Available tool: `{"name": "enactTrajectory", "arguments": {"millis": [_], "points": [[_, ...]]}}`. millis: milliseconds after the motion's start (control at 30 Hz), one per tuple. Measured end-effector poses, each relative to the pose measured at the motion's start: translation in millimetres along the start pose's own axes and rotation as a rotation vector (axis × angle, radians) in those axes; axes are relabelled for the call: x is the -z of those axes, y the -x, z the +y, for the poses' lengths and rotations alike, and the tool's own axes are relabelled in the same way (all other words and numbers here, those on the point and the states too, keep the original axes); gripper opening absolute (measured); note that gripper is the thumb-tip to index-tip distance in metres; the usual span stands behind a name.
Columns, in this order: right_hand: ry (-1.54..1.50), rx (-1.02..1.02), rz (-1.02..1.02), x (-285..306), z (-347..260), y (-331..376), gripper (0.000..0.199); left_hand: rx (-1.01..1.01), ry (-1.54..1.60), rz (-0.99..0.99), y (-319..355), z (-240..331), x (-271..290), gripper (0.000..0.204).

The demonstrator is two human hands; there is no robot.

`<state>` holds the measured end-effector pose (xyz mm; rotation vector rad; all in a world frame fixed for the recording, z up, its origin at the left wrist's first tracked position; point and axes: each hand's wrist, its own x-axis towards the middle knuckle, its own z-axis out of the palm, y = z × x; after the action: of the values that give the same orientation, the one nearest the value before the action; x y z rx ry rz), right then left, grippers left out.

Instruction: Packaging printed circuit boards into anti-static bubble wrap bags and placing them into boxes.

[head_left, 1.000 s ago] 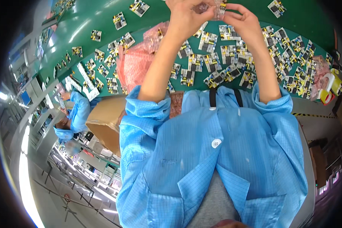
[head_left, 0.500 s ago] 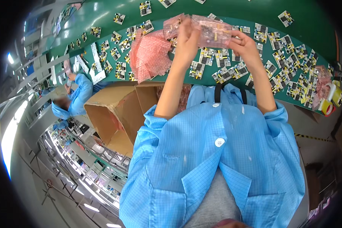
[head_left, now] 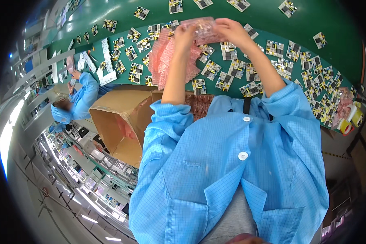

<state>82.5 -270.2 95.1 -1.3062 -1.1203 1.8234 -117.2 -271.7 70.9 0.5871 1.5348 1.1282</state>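
Between my two hands, above the green table, is a pink bubble bag [head_left: 205, 30]. My left hand [head_left: 184, 37] has its fingers closed on the bag's left end. At the other end my right hand [head_left: 231, 31] pinches the bag's right edge. The see-through film is blurred, and I cannot tell what lies inside it. A loose pile of pink bubble bags [head_left: 173, 67] spreads under and beside my left hand and forearm. Around the pile and below my right forearm lie several small circuit boards [head_left: 228, 51] with black and yellow parts.
More circuit boards [head_left: 312, 63] crowd the green table [head_left: 268, 24] to the right, near yellow tape rolls [head_left: 345, 126]. An opened cardboard box [head_left: 120, 105] stands at the table's near edge, left of me. Farther left, a co-worker in blue [head_left: 83, 95] sits by white strips [head_left: 107, 55].
My hands have come closer together, the right one moving left toward the other. The bag between them now looks narrower. The whole view has shifted slightly.
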Motion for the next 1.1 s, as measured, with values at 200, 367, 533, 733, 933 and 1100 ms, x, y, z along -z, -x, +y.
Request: {"name": "enactTrajectory", "arguments": {"millis": [200,367,533,733,933,1100], "points": [[0.181,-0.039,0.23,62.7,29.1,13.2,0.039,0.123,0.095,-0.243,-14.2,-21.7,3.5,0.035],[0.146,0.054,0.148,80.2,40.1,35.1,0.031,0.048,-0.487,-0.187,-29.0,-28.8,-9.5,0.041],[0.183,0.359,-0.155,33.4,-94.7,114.2,0.022,-0.869,-0.99,-0.14,-38.2,-45.4,0.6,0.058],[-0.019,0.956,-0.25,-18.6,-179.3,191.2,0.008,-0.566,-0.408,-0.62,-45.6,-15.3,28.5,0.046],[-0.129,0.85,-0.181,2.4,-173.5,256.6,0.013,-0.545,-0.332,-0.708,-23.3,9.2,-3.7,0.055],[-0.225,0.746,-0.145,54.1,-142.8,268.0,0.018,-0.551,-1.009,-0.76,-11.7,32.5,-3.0,0.076]]}}
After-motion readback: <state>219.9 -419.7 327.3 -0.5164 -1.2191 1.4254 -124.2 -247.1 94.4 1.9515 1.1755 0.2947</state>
